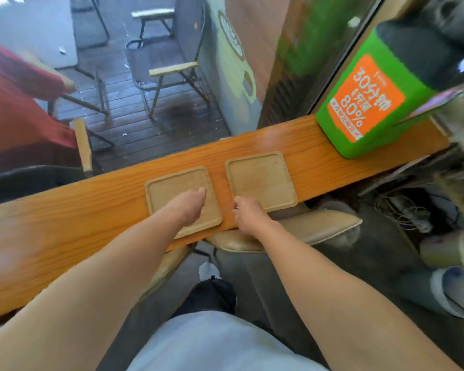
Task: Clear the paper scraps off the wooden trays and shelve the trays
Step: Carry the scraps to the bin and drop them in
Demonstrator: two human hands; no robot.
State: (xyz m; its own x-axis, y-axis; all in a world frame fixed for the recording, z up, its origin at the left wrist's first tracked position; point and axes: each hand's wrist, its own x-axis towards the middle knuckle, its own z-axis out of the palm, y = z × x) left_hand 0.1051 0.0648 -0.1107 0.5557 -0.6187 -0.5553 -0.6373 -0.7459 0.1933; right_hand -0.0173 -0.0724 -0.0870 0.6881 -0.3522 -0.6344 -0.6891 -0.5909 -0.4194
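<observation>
Two wooden trays point(260, 180) lie bare; left hand point(186, 206) loosely curled on one, right hand point(248, 214) closed, empty

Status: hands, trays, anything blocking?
Left hand over left tray, right hand closed at right tray edge. No scraps visible on trays. Green box right, clear.

Bare counter point(65, 223) left of both trays point(260, 180); green box point(359, 108) crowding the right end.
</observation>
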